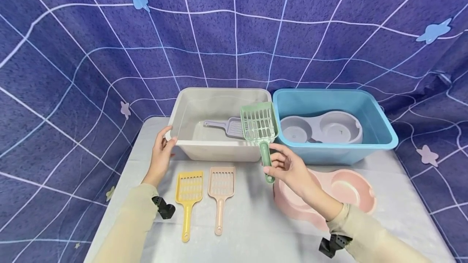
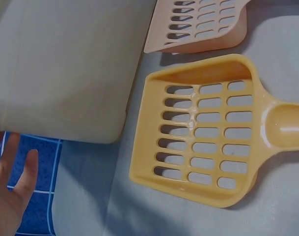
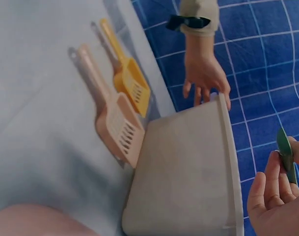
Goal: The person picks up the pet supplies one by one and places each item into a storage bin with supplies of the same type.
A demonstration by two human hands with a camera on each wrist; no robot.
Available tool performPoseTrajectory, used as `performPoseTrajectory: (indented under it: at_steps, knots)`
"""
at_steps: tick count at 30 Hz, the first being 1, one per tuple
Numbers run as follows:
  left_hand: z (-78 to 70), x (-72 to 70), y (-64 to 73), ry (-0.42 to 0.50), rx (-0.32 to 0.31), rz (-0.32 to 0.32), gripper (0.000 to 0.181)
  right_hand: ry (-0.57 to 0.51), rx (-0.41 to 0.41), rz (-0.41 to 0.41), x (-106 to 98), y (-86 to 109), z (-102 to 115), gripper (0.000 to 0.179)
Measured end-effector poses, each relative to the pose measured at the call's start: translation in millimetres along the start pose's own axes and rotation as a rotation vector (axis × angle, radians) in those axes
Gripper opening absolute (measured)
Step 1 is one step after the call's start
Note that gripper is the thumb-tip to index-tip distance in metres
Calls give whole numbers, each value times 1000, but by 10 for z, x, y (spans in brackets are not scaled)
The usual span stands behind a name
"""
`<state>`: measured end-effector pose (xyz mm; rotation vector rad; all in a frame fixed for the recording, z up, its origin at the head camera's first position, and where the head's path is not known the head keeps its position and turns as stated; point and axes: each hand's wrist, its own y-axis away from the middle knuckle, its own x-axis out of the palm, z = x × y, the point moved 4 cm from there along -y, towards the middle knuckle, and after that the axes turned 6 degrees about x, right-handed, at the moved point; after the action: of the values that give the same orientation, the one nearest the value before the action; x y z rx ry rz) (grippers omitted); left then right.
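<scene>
My right hand [image 1: 290, 169] pinches a green litter scoop [image 1: 260, 136] by its handle, between thumb and fingers. The scoop's long axis runs away from me: handle end toward my body, slotted blade pointing forward and a little left of that hand, over the front rim of a pale grey litter box [image 1: 219, 153]. My left hand [image 1: 161, 153] grips that box at its front left corner, thumb and fingertips at the rim.

Inside the box, ahead of and between my hands, a lavender scoop [image 1: 234, 128] lies crosswise, handle toward my left hand, blade partly hidden by the green one. Nearer me than my hands and between them, a yellow scoop [image 1: 187, 204] and a pink scoop [image 1: 220, 198] lie side by side, handles toward me. A pink double bowl [image 1: 360, 210] sits beneath my right forearm; beyond my right hand, to its right, a blue litter box [image 1: 329, 155] holds a lavender-grey double bowl [image 1: 316, 127].

All this stands on a pale, faintly shiny tabletop [image 1: 256, 230]. Past both hands and along the sides hangs a purple-blue curtain [image 1: 215, 35] with light grid lines and stars.
</scene>
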<state>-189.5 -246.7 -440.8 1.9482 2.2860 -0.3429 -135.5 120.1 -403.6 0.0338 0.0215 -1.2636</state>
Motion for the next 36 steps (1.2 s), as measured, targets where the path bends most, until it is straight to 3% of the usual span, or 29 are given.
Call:
performPoseTrajectory:
  at_steps: [7,13,17,22,25,32,36]
  knots:
    - [20,-15,8,-23,-2,-12,52,17,16,11,25,-182,96,63]
    - [208,-27,-57,8,-33,-21,51,44,16,-32,-6,-410,137,64]
    - [331,-8,-127,4,-7,-48,49,50,16,-79,-50,-610,151,64]
    - [362,15,-155,-25,20,-88,47,40,53,-117,-84,-847,184,65]
    - [345,16,-151,-21,22,-96,46,63,116,-113,-84,-949,191,66]
    - [0,26,-39,-24,11,-64,48,131,196,-83,-39,-1133,160,62]
    - [15,29,-34,-15,9,-67,48,167,203,-77,-29,-1217,130,62]
